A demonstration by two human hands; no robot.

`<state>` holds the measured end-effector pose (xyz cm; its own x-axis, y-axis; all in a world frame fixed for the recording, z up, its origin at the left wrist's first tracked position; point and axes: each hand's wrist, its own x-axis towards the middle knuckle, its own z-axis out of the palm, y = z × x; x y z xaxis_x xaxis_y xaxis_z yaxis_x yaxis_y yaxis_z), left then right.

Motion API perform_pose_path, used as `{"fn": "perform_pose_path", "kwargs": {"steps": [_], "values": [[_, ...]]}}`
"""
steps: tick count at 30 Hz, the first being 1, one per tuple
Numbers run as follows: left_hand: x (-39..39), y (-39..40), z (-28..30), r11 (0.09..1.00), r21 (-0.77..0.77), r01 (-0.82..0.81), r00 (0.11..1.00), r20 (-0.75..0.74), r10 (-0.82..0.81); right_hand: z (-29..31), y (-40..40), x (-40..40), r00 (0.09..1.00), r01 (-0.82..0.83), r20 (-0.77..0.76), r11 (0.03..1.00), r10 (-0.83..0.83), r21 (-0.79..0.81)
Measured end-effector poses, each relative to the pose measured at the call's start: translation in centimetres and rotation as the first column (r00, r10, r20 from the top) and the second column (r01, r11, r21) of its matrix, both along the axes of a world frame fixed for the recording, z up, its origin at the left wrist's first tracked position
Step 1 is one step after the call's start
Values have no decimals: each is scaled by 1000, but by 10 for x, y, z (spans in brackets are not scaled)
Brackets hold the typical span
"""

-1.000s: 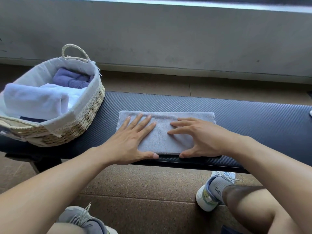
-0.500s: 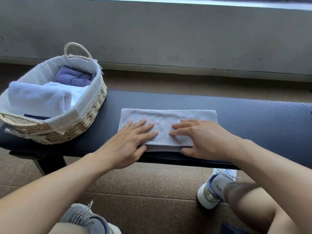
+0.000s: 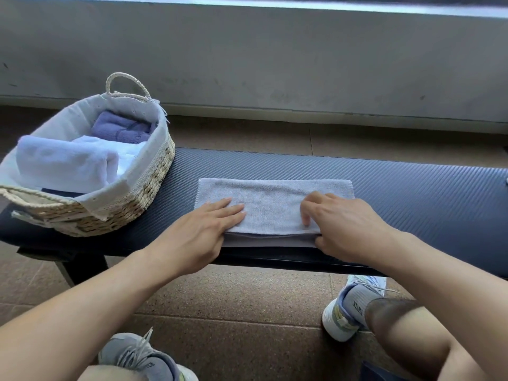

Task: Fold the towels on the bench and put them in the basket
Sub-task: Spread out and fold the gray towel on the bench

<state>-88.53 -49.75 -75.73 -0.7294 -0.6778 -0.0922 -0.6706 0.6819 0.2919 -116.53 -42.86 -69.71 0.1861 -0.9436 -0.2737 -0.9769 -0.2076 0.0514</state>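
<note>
A grey towel (image 3: 275, 204), folded into a long strip, lies flat on the dark ribbed bench (image 3: 412, 193), close to the bench's near edge; a lower layer shows beneath the upper one along that near edge. The left hand (image 3: 203, 232) rests on the towel's left near corner, its fingers (image 3: 228, 209) straight and close together on top of the cloth, with the thumb down at the near edge. The right hand (image 3: 349, 226) sits on the right near corner with fingers bent, fingertips pressing down on the upper layer and the thumb at the near edge beneath it; whether it actually pinches the cloth cannot be told.

To the left, well apart from the towel, a woven basket (image 3: 154, 171) with a pale cloth lining and rope handles stands on the bench's end. Inside it lie a rolled white towel (image 3: 63, 163) toward the near side and a purple towel (image 3: 121, 129) at the far end.

Below the bench, on the speckled floor, are two sneakers (image 3: 349, 309).
</note>
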Motion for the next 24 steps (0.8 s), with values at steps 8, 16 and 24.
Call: {"fn": "perform_pose_path", "kwargs": {"steps": [8, 16, 24], "values": [[0, 16, 19, 993, 111, 35, 999, 32, -39, 10, 5, 0, 994, 22, -110, 991, -7, 130], [0, -17, 47, 975, 57, -214, 929, -295, 221, 43, -22, -44, 850, 312, 386, 933, -359, 180], [-17, -83, 50, 884, 21, -466, 780, -462, 422, 24, -75, -55, 739, 543, 587, 808, -332, -227]]}}
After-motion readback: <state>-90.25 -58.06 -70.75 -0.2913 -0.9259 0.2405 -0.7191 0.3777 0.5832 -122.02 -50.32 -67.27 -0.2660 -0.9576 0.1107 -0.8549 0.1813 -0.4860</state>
